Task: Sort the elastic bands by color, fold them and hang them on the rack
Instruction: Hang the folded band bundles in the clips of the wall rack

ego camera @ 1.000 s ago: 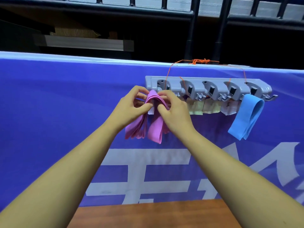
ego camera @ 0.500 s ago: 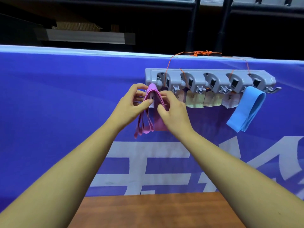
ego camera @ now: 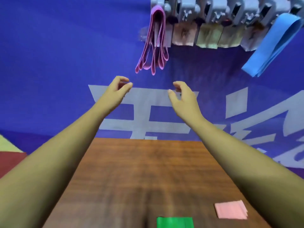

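Note:
A grey rack (ego camera: pixel 218 9) with several clips runs along the top, fixed to a blue banner. Folded purple-pink elastic bands (ego camera: pixel 154 41) hang from its leftmost clip. A folded blue band (ego camera: pixel 273 46) hangs from the right end. My left hand (ego camera: pixel 115 92) and my right hand (ego camera: pixel 182 96) hover below the purple bands, fingers loosely curled, holding nothing. On the wooden table (ego camera: pixel 139 178) near me lie a folded green band (ego camera: pixel 175 222) and a folded light pink band (ego camera: pixel 231 209).
Small paper labels (ego camera: pixel 207 36) hang under the rack's middle clips. The blue banner (ego camera: pixel 57 63) with large white characters stands behind the table. A red and yellow surface (ego camera: pixel 8 155) shows at the left edge.
Both hands let go of the purple bands, which now hang on the leftmost clip, and dropped below them. My view tilted down, showing the table with the green and pink bands.

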The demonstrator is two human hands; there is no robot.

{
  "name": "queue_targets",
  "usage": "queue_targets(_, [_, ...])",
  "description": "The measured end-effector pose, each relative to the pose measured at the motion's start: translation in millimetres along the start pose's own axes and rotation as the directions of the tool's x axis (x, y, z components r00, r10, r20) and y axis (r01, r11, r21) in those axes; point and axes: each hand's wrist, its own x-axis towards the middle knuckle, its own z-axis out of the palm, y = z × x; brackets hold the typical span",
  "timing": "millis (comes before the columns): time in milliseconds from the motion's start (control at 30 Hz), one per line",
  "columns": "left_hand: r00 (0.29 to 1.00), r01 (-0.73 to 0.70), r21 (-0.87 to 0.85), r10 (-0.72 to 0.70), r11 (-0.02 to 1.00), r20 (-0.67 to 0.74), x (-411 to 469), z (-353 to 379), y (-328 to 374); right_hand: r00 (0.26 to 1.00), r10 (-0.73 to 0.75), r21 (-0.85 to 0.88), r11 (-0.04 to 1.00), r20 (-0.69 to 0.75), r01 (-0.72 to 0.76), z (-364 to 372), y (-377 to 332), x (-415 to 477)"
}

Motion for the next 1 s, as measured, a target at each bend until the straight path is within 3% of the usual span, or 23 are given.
queue_targets(167, [0.969,0.211,0.114,-0.223,0.971,0.106,-52,38,-93,0.962,0.194,-0.150,0.975,0.192,-0.166,43,82,-75])
queue_targets(300, [0.920,0.259,0.230,-0.312,0.938,0.239,-102,82,-152,0.903,0.300,-0.247,0.942,0.308,-0.228,58,138,-147])
queue_targets(567, [0.726,0.280,0.310,-0.412,0.908,0.550,-191,173,-229,0.684,0.558,-0.444,0.819,0.469,-0.363,57,214,-270])
queue_targets(767, [0.595,0.279,0.340,-0.440,0.898,0.673,-244,217,-271,0.568,0.589,-0.508,0.801,0.575,-0.316,78,247,-333])
queue_targets(1000, [0.571,0.173,0.377,-0.405,0.910,0.714,-277,247,-305,0.578,0.580,-0.533,0.801,0.575,-0.273,114,258,-361])
